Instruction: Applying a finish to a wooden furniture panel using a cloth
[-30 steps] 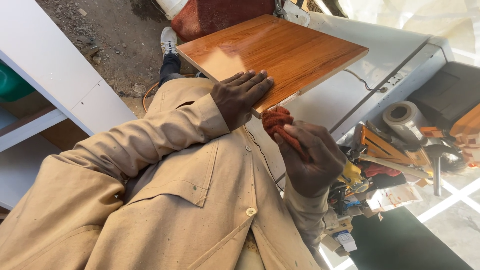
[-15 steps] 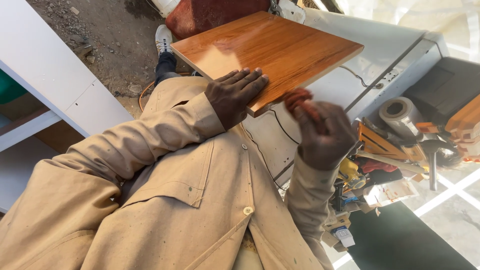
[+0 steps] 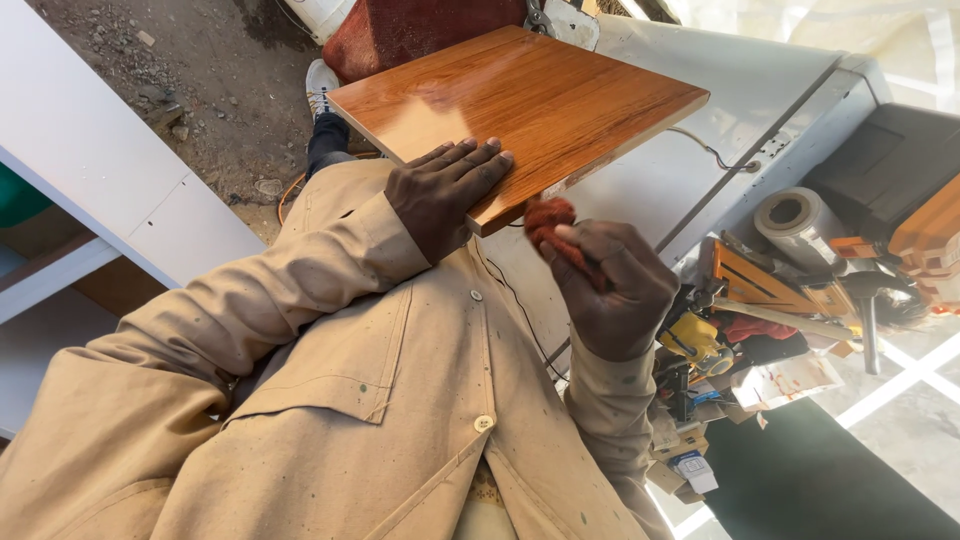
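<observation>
Board [image 3: 520, 100]: glossy orange-brown, grain visible. Left hand [image 3: 445, 195] flat, open on its near edge. Right hand [image 3: 610, 290] closed around red pad [image 3: 553, 222].

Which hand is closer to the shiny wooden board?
Left. The left hand lies flat on the shiny wooden board, touching its near corner. The right hand holds a reddish pad just beside the board's edge.

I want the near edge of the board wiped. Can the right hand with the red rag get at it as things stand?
Probably yes. The right hand holds the red rag just off the board, nothing between them; the left hand lies flat beside that spot.
</observation>
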